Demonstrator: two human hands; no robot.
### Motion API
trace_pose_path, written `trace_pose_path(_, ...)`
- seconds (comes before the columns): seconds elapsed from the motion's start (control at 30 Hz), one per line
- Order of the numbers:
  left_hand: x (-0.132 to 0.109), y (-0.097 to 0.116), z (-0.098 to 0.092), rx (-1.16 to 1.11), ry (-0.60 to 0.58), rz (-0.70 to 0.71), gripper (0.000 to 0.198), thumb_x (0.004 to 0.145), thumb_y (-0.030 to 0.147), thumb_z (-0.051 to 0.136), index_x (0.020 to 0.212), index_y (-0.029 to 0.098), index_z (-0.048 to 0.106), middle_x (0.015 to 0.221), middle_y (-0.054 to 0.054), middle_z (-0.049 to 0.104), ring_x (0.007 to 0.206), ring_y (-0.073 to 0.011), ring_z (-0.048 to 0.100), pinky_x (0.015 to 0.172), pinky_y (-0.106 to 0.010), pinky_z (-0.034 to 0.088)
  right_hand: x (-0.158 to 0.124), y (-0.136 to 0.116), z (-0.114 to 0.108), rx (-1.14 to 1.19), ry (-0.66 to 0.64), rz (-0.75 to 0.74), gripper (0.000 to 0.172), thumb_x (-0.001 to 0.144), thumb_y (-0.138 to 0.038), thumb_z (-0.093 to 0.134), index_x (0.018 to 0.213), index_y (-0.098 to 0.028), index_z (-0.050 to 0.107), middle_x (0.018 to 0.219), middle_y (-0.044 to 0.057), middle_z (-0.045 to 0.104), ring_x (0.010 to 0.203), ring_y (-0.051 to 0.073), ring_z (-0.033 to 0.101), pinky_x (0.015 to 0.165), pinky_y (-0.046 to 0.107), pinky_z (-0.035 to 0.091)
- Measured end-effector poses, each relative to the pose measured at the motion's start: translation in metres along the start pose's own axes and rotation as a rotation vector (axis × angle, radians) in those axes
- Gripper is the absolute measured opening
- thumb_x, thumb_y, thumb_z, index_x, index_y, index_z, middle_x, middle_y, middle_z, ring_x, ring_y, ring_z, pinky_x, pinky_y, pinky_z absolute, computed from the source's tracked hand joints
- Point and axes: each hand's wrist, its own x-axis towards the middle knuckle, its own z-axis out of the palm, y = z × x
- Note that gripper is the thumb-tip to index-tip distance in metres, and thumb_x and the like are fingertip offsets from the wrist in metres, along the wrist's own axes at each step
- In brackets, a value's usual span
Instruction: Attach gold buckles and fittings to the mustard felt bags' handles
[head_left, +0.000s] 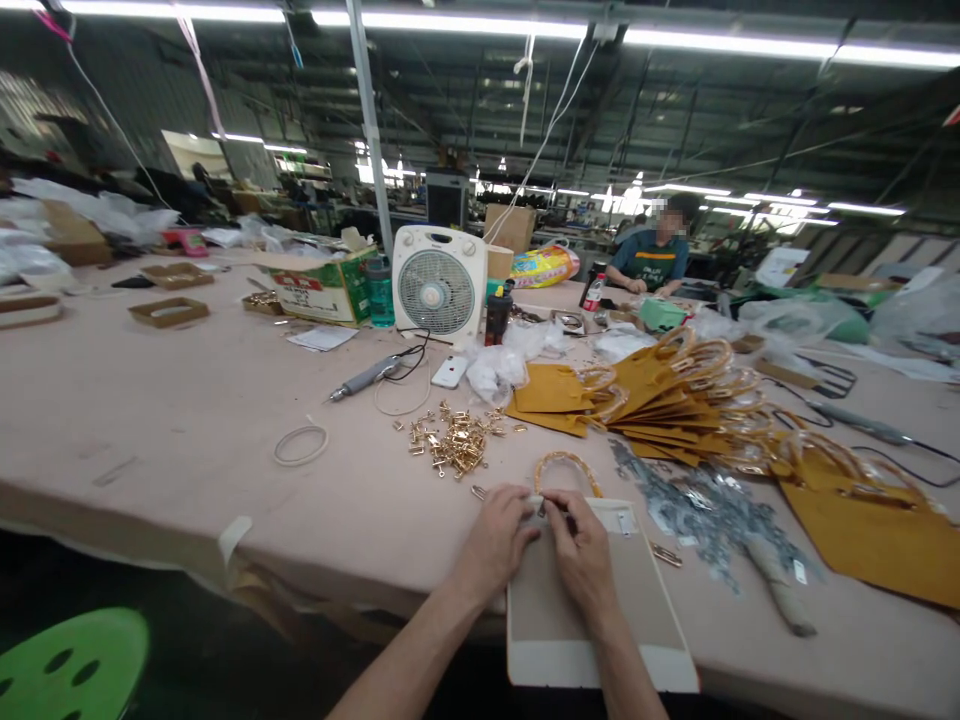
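Note:
My left hand (496, 535) and my right hand (581, 553) meet over a flat beige board (592, 640) at the table's near edge. Both pinch a small part between the fingertips at the board's top edge; I cannot make out what it is. A wrapped mustard bag handle (568, 461) arches just beyond my fingers. Small gold metal fittings (456, 443) lie in a heap to the upper left of my hands. Silvery metal pieces (701, 505) are scattered to the right.
Mustard bags with handles (675, 395) are stacked right of centre. A white fan (439, 282), a phone (450, 372), a grey power tool (365, 379) and a green carton (324, 285) stand further back. A seated person (651, 258) works at the far side. A green stool (71, 665) is at lower left.

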Motion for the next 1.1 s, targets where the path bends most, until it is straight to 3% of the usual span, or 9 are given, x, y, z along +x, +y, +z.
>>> trace_pose_path(0.33,0.003,-0.009,0.013,0.011,-0.047,0.001,0.016,0.097,0.011,0.059,0.111,0.019,0.060,0.131,-0.012,0.061,0.129,-0.0262,0.055,0.116,-0.051,0.050,-0.001,0.006,0.004,-0.039,0.051,-0.088,0.021,0.105,-0.029,0.052,0.112,-0.023,0.071,0.113,0.008,0.072,0.111,0.024,0.065,0.103,0.041,0.051)
trace_pose_path(0.73,0.007,-0.008,0.015,-0.049,-0.067,-0.066,0.019,0.099,0.011,0.051,0.114,0.021,0.059,0.131,-0.011,0.061,0.128,-0.0251,0.057,0.115,-0.049,0.051,0.001,0.009,0.008,-0.087,0.077,-0.129,0.021,0.104,-0.027,0.053,0.111,-0.025,0.072,0.112,0.008,0.073,0.111,0.025,0.065,0.102,0.043,0.053)
trace_pose_path(0.87,0.007,-0.006,0.007,-0.089,-0.072,-0.088,0.020,0.095,0.013,0.062,0.113,0.022,0.062,0.135,-0.010,0.061,0.132,-0.0251,0.055,0.117,-0.048,0.048,-0.001,0.012,0.007,-0.110,0.102,-0.128,0.021,0.104,-0.028,0.054,0.111,-0.024,0.073,0.112,0.009,0.073,0.114,0.026,0.063,0.105,0.047,0.051)
trace_pose_path(0.97,0.008,-0.005,0.001,-0.111,-0.077,-0.111,0.043,0.082,0.014,0.081,0.119,0.023,0.062,0.135,-0.008,0.062,0.132,-0.0265,0.056,0.118,-0.049,0.047,-0.003,0.014,0.004,-0.126,0.132,-0.115,0.021,0.103,-0.031,0.055,0.109,-0.024,0.074,0.113,0.009,0.073,0.119,0.028,0.062,0.109,0.049,0.048)
trace_pose_path(1.03,0.008,-0.005,0.000,-0.128,-0.073,-0.113,0.051,0.078,0.015,0.085,0.123,0.024,0.062,0.134,-0.008,0.063,0.130,-0.0263,0.056,0.117,-0.047,0.048,-0.004,0.014,0.003,-0.119,0.086,-0.104,0.020,0.103,-0.031,0.056,0.108,-0.025,0.075,0.114,0.008,0.074,0.120,0.027,0.061,0.109,0.049,0.047)
trace_pose_path(1.1,0.009,-0.005,0.000,-0.150,-0.061,-0.110,0.047,0.080,0.017,0.084,0.122,0.025,0.063,0.132,-0.007,0.064,0.129,-0.0246,0.057,0.116,-0.045,0.048,-0.004,0.014,0.003,-0.127,0.006,-0.114,0.020,0.103,-0.030,0.057,0.110,-0.027,0.075,0.113,0.007,0.075,0.120,0.027,0.061,0.109,0.048,0.046)
